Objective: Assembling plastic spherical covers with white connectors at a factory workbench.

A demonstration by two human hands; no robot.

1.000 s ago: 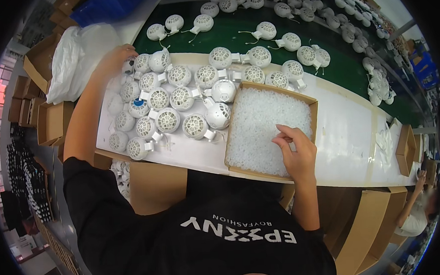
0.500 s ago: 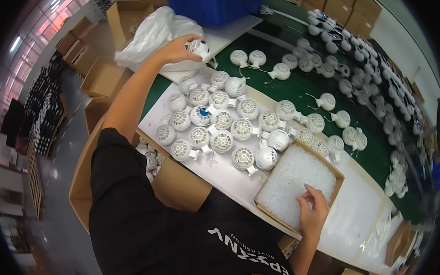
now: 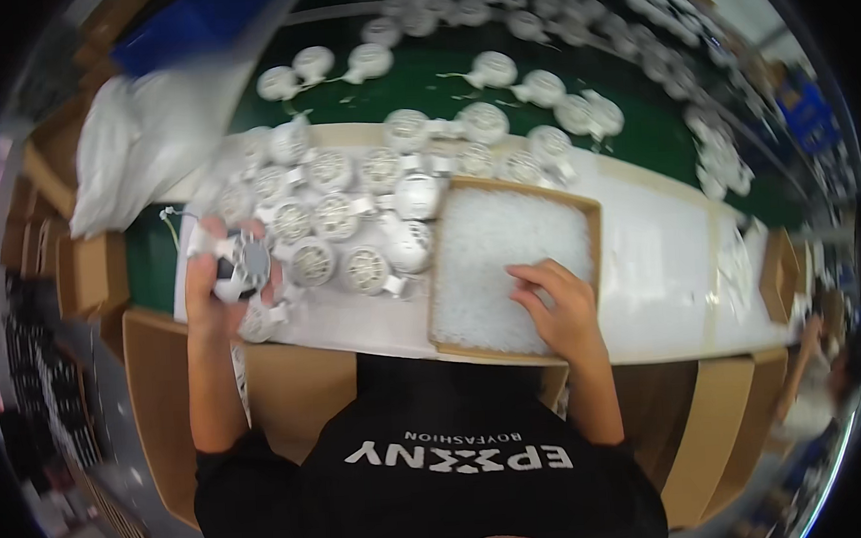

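My left hand (image 3: 211, 280) is wrapped round a round white plastic housing (image 3: 247, 262) with a grey disc on its face and dark patches at the side. A thin cable with a small white connector (image 3: 168, 214) sticks out beside that hand. My right hand (image 3: 564, 311) hovers over a shallow cardboard tray (image 3: 595, 251) filled with small clear pieces (image 3: 489, 266). Its thumb and fingers are apart, and nothing shows between them. Between the hands, several white round housings with web-like grilles (image 3: 335, 216) lie on a white board (image 3: 405, 332). Motion blurs the left hand's details.
A white plastic bag (image 3: 118, 154) lies at the far left, near a blue bin (image 3: 189, 33). More white units (image 3: 491, 69) sit on the green surface beyond the board. Open cardboard boxes (image 3: 296, 388) stand below the near edge. Another person (image 3: 816, 375) is at the right.
My view has swung round. My left hand has come back from beside the bag toward me, bringing the white housing and turning its grey disc into view. The right hand stays over the tray.
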